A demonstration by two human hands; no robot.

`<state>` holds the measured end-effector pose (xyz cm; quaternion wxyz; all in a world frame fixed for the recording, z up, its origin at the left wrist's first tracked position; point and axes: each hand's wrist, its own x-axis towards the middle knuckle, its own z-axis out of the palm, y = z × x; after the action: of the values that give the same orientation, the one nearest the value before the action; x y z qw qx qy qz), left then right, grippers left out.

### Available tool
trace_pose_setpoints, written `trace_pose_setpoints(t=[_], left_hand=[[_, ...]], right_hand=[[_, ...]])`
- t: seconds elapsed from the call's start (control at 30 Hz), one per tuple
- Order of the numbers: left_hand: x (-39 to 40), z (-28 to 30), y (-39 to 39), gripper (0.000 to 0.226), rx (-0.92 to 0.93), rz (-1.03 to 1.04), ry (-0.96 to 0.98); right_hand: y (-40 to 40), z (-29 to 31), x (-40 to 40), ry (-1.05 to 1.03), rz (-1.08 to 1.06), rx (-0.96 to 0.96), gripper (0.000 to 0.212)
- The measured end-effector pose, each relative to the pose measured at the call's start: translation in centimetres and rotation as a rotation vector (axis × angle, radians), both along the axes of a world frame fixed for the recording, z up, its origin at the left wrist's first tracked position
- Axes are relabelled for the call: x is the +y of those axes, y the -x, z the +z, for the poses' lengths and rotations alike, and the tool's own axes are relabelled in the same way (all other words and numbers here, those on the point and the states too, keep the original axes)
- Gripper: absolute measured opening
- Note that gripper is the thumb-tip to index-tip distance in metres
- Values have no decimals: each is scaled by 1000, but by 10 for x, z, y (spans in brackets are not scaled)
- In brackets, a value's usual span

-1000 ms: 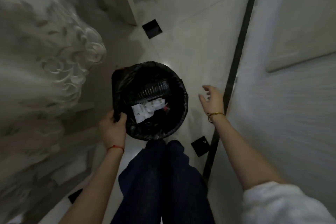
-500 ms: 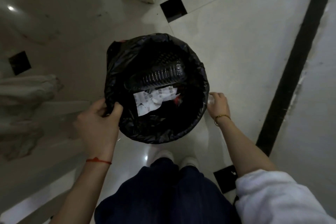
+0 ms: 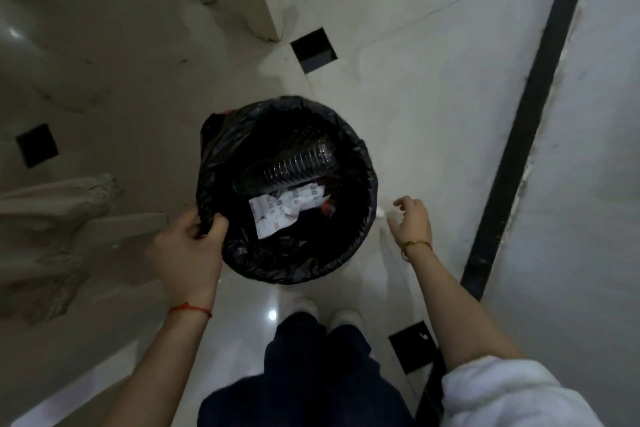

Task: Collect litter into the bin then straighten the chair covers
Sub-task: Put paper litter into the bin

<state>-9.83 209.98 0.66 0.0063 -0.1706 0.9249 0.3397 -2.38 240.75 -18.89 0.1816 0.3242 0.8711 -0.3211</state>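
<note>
Bin (image 3: pixel 360 246) upright, mouth facing upward

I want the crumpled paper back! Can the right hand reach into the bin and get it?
Probably yes. The right hand is open beside the bin, whose top is uncovered, and the paper lies on top. The left hand grips the liner.

Glossy black plastic bin liner (image 3: pixel 277 267), crumpled paper (image 3: pixel 284 213), polished floor tiles (image 3: pixel 415 97).

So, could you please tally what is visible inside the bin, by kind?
Clear plastic bottle: 1
Crumpled white paper: 1
Small red scrap: 1
Total: 3 visible in the bin; anything deeper is hidden in the dark.
</note>
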Motion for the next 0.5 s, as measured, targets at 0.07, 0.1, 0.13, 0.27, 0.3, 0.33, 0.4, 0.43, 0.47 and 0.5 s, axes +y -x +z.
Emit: trace_pose_setpoints(t=[0.07,0.1,0.13,0.27,0.3,0.33,0.4,0.43,0.47,0.5], left_hand=[[-3,-4,0,7,-5,1,28],[-5,-7,0,7,-8,2,39],[-6,-11,0,7,-7,0,33],[-3,-27,0,5,18,-27,-26],[-2,-31,0,6,24,-30,-40],[0,-33,0,9,28,-27,-60],[2,-37,1,12,34,-25,-84],[2,-38,2,11,37,-30,-87],[0,-40,3,11,38,-32,-87],[-1,-41,4,12,41,-35,-87]], right_hand=[[1,-8,-4,-17,22,-32,34],[2,-15,-7,-20,32,-41,34],[4,-22,-12,-19,37,-42,34],[10,-57,-20,-53,36,-38,29],[9,-65,-22,-62,49,-45,25],[8,-72,-23,-73,64,-43,20],[6,-83,-27,-103,69,-17,10],[6,-87,-28,-117,60,-4,6],[7,-89,-28,-124,52,4,3],[8,-90,-28,-120,51,5,3]])
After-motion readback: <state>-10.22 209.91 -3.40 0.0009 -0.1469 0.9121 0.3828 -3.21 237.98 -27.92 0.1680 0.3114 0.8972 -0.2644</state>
